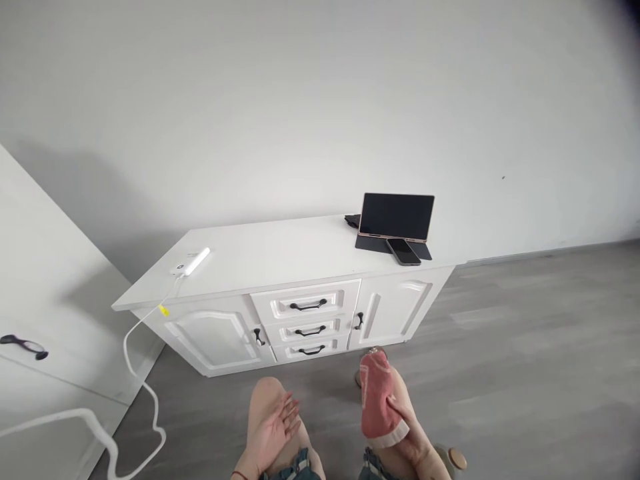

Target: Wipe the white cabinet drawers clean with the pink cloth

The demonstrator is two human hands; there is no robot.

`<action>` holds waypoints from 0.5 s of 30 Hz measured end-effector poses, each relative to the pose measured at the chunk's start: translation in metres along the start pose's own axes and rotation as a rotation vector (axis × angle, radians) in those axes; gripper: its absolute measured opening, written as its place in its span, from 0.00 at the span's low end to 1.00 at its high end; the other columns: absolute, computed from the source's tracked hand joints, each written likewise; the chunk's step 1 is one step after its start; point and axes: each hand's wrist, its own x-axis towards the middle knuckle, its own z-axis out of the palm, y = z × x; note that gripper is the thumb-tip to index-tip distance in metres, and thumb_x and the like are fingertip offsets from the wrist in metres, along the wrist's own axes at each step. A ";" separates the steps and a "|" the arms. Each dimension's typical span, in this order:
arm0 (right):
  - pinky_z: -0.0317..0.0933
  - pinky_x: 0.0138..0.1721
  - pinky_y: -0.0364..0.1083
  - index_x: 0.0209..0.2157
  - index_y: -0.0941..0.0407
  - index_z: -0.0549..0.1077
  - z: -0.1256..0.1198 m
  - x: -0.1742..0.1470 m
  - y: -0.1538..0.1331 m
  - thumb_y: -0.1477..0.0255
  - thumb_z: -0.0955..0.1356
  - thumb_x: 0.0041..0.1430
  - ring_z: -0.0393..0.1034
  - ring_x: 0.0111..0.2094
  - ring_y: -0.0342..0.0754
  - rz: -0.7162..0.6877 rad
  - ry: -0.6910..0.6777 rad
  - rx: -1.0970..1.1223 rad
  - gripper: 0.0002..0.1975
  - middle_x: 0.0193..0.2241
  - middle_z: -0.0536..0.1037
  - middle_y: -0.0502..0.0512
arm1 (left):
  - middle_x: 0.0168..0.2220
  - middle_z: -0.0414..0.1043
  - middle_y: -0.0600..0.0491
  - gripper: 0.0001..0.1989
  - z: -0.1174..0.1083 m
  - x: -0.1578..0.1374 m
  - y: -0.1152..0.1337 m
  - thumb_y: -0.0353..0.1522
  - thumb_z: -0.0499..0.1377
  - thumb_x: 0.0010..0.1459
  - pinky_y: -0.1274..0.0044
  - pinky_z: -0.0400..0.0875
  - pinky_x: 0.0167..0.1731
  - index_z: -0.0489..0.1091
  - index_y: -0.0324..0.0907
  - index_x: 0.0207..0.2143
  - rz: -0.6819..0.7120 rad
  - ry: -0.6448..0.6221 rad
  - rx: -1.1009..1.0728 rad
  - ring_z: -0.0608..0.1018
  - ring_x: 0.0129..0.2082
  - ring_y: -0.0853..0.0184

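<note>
A pinkish-red sock (376,393) with a white cuff hangs over my right leg. My right hand (411,433) is closed on it near the cuff, thumb on top. Resting by my left thigh, my left hand (270,432) is palm up with its fingers apart and nothing in it. Both hands are low in the view, in front of a white cabinet (225,333).
On the cabinet stand a tablet (397,217) and a phone (403,252). At its left end lies a white device (195,261) with a cable (131,353) drooping to the floor. A white wardrobe (45,287) borders the left side. A round wooden top (457,458) shows beside my right arm.
</note>
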 end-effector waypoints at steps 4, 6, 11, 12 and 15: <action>0.59 0.58 0.53 0.47 0.54 0.78 0.006 0.001 0.009 0.64 0.75 0.50 0.73 0.52 0.55 0.079 -0.070 0.006 0.21 0.44 0.82 0.57 | 0.47 0.77 0.46 0.16 0.013 0.011 -0.002 0.36 0.63 0.57 0.68 0.69 0.51 0.74 0.42 0.48 -0.115 -0.058 0.075 0.79 0.47 0.60; 0.61 0.56 0.51 0.46 0.53 0.78 0.014 0.000 0.011 0.65 0.74 0.52 0.73 0.51 0.55 0.085 -0.083 -0.055 0.18 0.45 0.81 0.56 | 0.45 0.78 0.47 0.17 0.018 0.013 -0.006 0.37 0.65 0.55 0.70 0.69 0.49 0.74 0.43 0.47 -0.126 -0.059 0.147 0.78 0.46 0.60; 0.64 0.51 0.51 0.43 0.51 0.79 0.034 -0.001 0.017 0.63 0.75 0.48 0.74 0.48 0.58 0.145 -0.116 -0.156 0.18 0.40 0.82 0.57 | 0.46 0.78 0.45 0.20 0.016 0.013 -0.029 0.40 0.69 0.48 0.68 0.65 0.55 0.76 0.42 0.43 -0.013 0.050 0.250 0.75 0.54 0.56; 0.65 0.50 0.52 0.43 0.50 0.79 0.037 0.000 0.018 0.63 0.75 0.48 0.74 0.47 0.58 0.153 -0.132 -0.163 0.19 0.39 0.82 0.56 | 0.46 0.77 0.45 0.20 0.015 0.012 -0.035 0.40 0.70 0.46 0.68 0.63 0.57 0.76 0.43 0.42 0.014 0.077 0.246 0.73 0.55 0.56; 0.66 0.46 0.51 0.44 0.52 0.79 0.049 0.004 0.026 0.63 0.75 0.47 0.75 0.43 0.55 0.179 -0.175 -0.187 0.20 0.36 0.82 0.55 | 0.49 0.77 0.47 0.22 0.017 0.003 -0.051 0.41 0.71 0.42 0.65 0.57 0.62 0.77 0.47 0.42 0.054 0.067 0.216 0.71 0.59 0.54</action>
